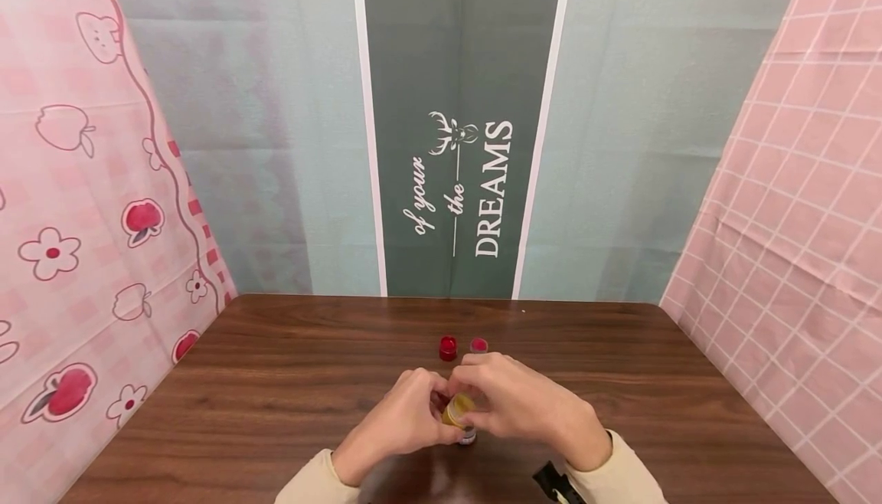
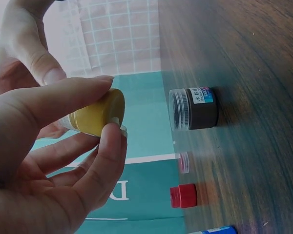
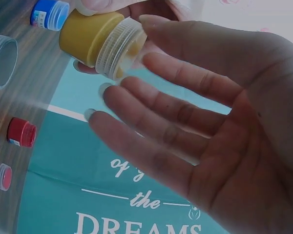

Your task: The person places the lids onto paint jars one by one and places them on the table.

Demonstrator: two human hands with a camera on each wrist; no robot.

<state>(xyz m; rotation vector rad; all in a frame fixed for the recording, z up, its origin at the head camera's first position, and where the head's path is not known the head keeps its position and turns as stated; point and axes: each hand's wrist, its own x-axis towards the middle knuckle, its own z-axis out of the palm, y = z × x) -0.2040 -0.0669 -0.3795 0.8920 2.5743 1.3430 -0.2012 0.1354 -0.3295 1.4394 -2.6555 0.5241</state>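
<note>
A small jar of yellow paint (image 2: 100,114) with a clear ridged lid (image 3: 118,48) is held above the table. My left hand (image 1: 416,412) grips its yellow body, thumb and fingers on either side, as the left wrist view shows. On the lid end, my right hand (image 1: 520,397) has its thumb and index fingertips at the lid's rim, the other fingers spread loosely. Below the hands a dark paint jar (image 2: 202,108) with a clear lid and a label stands on the table.
Beyond the hands stands an uncapped red paint jar (image 1: 448,348). A clear lid with red paint inside (image 1: 478,345) lies to its right. A blue jar (image 3: 49,14) shows in the wrist views. The wooden table (image 1: 310,351) meets fabric hangings at its back and sides.
</note>
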